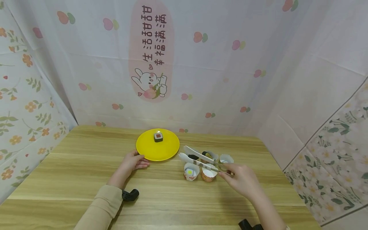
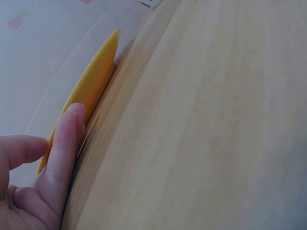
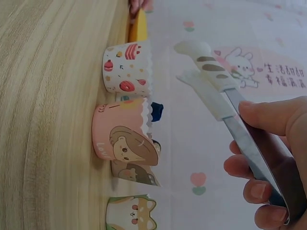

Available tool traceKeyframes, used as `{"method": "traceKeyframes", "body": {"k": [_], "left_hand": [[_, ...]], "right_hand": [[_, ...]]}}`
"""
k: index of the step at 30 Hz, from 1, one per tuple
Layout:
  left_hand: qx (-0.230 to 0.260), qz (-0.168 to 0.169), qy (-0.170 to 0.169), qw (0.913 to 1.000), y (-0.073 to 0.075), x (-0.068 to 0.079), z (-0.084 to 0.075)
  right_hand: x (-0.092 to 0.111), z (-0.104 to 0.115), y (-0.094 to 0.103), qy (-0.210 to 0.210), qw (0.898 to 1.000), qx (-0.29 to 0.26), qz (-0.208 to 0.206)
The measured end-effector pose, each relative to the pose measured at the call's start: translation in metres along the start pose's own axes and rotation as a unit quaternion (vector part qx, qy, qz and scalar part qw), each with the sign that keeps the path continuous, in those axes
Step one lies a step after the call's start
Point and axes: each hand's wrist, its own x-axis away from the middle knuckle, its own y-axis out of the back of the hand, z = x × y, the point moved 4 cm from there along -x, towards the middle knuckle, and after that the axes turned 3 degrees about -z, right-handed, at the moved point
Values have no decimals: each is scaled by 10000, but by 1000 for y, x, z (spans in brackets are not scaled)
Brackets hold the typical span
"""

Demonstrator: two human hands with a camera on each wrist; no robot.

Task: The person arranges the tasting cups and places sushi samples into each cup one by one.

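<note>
At the rim of a yellow plate (image 1: 156, 154), my left hand (image 1: 130, 163) pinches the edge, thumb on the upper side and fingers beneath. A toy sushi roll (image 1: 158, 137) with a dark wrap and reddish centre sits toward the plate's back. My right hand (image 1: 244, 181) grips metal tongs (image 3: 249, 143) with white, paw-shaped tips. These tips stand slightly apart above the paper cups, with nothing between them. The front-left cup (image 1: 191, 175) holds a pale piece with a yellow centre. Beside it stands a pink-orange cup (image 1: 207, 177); dark pieces show in the cups behind, partly hidden by the tongs.
Another paper cup (image 1: 226, 158) stands at the right of the group, near my right hand. A printed curtain (image 1: 184, 64) hangs right behind the wooden table (image 1: 161, 204). More patterned cloth hangs on both sides.
</note>
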Motion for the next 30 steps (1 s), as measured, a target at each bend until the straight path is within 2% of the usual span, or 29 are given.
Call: {"method": "traceKeyframes", "body": {"k": [5,18,30], "left_hand": [[27,-1,41,10000,1,-1,1],[40,47,0,10000,0,-1,0],[16,49,11,10000,0,1,-1]], "right_hand": [[-5,3,-3,97,9999,-48,-77],[-15,8,-16,-10,9998,-172,-95],[-26,18,-28,-126,9999,-37,62]]}}
